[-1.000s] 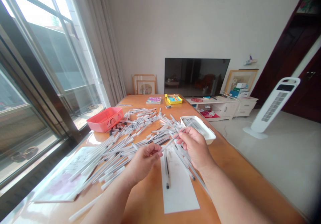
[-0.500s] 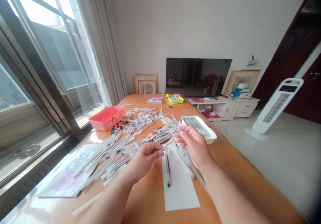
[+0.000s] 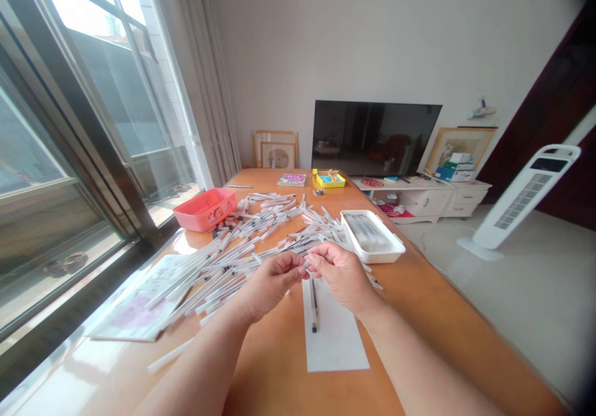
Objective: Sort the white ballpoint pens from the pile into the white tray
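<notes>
My left hand (image 3: 270, 282) and my right hand (image 3: 339, 274) meet above the orange table (image 3: 419, 316), fingers pinched together on a thin white pen part (image 3: 306, 265) between them. Just below them a white paper strip (image 3: 333, 335) lies on the table with one black-tipped pen (image 3: 313, 304) on it. A big heap of white pens (image 3: 251, 242) spreads to the left and behind the hands. A white tray (image 3: 372, 242) holding several pens sits right of my right hand.
A pink basket (image 3: 205, 208) stands at the table's left edge by the window. A printed sheet (image 3: 135, 304) lies at the near left. A book (image 3: 292, 180) and a yellow box (image 3: 328, 179) are at the far end. A white tower fan (image 3: 521, 202) stands on the floor at the right.
My right hand has moved left and down to meet my left hand, and the long pen it held out is now hidden between the pinched fingers. The view shifted slightly.
</notes>
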Motion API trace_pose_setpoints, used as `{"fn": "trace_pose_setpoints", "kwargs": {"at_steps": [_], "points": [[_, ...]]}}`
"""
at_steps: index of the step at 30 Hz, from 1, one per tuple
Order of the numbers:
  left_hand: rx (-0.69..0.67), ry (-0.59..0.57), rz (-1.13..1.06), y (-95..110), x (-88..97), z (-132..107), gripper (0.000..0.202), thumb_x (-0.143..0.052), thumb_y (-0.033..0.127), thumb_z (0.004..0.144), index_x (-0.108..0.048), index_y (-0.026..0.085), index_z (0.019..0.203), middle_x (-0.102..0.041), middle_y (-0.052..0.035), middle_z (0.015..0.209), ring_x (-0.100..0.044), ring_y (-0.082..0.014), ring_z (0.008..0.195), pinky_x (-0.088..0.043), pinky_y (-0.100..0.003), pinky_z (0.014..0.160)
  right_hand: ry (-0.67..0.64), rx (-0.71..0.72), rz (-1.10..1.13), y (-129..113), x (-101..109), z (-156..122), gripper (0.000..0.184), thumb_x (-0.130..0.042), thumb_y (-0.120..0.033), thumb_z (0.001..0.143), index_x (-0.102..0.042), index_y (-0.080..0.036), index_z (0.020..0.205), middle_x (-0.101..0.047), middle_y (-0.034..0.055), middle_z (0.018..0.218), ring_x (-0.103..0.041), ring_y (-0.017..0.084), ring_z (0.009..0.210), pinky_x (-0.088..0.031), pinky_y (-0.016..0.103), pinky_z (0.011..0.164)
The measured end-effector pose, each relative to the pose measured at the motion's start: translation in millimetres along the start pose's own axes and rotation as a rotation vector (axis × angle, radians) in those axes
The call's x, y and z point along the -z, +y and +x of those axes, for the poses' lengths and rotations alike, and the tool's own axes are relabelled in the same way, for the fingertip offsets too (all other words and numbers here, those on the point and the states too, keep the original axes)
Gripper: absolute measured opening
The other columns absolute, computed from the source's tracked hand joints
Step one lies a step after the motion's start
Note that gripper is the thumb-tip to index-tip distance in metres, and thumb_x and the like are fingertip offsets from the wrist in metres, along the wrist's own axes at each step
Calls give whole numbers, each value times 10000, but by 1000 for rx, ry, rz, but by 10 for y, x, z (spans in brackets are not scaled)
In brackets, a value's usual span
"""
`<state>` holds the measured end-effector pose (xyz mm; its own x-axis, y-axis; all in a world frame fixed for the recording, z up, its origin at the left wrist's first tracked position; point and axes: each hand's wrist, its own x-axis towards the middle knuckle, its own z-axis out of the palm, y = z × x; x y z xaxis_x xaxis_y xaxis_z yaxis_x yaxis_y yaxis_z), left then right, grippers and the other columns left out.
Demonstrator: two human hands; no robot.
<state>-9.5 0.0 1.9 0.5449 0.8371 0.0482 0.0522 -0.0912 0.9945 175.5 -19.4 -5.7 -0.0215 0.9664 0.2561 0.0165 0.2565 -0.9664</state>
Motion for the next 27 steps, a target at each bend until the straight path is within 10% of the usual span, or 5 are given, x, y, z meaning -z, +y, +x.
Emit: {"fn": "trace_pose_setpoints", "kwargs": {"at_steps": [7, 27], "points": [[-28, 135, -63, 79, 166, -30, 279, -693, 436, 859, -651, 168, 923, -672, -65, 915, -554, -135, 741, -422, -252, 670, -2, 4, -95, 40, -13, -31, 412, -601, -430, 914, -659, -235, 1272, -740, 55, 1010, -683, 192, 847, -549, 338, 763], [-119, 617, -202, 12, 788, -50, 367, -760, 457, 738, -666, 152, 919, -723, -73, 839, -550, -104, 614, -370, -245, 573, 14, 211, -829, 94, -49, 29, 205, -509, -198, 874, -708, -237, 909, -720, 53, 947, -648, 225, 910, -475, 322, 805]]}}
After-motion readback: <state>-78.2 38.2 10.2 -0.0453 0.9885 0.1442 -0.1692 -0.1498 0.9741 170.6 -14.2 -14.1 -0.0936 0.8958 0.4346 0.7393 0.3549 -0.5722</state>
